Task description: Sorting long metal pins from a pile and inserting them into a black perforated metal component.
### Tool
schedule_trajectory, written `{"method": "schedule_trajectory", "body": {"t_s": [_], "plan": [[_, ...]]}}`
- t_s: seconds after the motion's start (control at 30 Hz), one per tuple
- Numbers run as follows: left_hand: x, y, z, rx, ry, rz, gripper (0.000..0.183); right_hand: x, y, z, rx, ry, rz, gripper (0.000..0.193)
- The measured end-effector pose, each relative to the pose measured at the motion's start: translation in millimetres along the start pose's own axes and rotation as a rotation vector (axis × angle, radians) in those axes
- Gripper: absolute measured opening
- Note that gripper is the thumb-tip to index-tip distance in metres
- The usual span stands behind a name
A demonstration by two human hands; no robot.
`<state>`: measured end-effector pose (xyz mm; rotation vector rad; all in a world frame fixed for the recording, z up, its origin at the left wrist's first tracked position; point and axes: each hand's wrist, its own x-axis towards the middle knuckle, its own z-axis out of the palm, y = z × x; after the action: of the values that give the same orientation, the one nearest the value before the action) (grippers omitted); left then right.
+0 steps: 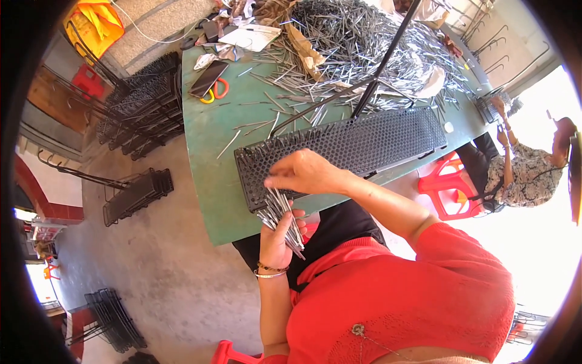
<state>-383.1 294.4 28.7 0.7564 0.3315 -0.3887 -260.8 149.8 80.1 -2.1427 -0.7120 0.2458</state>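
My left hand (276,233) grips a bundle of thin metal rods (280,212) at the near edge of the green table (209,158). My right hand (303,173) reaches across with pinched fingers, touching the top of that bundle next to the left end of a long black perforated panel (364,142). Some rods stand in the panel's holes near its left end. A big heap of loose metal rods (351,42) covers the far part of the table.
A dark phone (208,77) and orange-handled scissors (215,92) lie at the table's left corner. Stacks of black wire racks (145,103) stand on the floor to the left. Another person (521,170) sits at the right beside a red plastic stool (445,191).
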Motion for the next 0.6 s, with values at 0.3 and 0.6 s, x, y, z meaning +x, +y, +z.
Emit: {"method": "schedule_trajectory", "body": {"t_s": [0.3, 0.6], "plan": [[4, -2, 5, 0.088, -0.095, 0.033, 0.031, 4, 17, -6, 0.519, -0.106, 0.234, 0.028], [10, -7, -5, 0.011, 0.029, -0.011, 0.026, 35, 19, -19, 0.513, 0.143, 0.165, 0.021]]}}
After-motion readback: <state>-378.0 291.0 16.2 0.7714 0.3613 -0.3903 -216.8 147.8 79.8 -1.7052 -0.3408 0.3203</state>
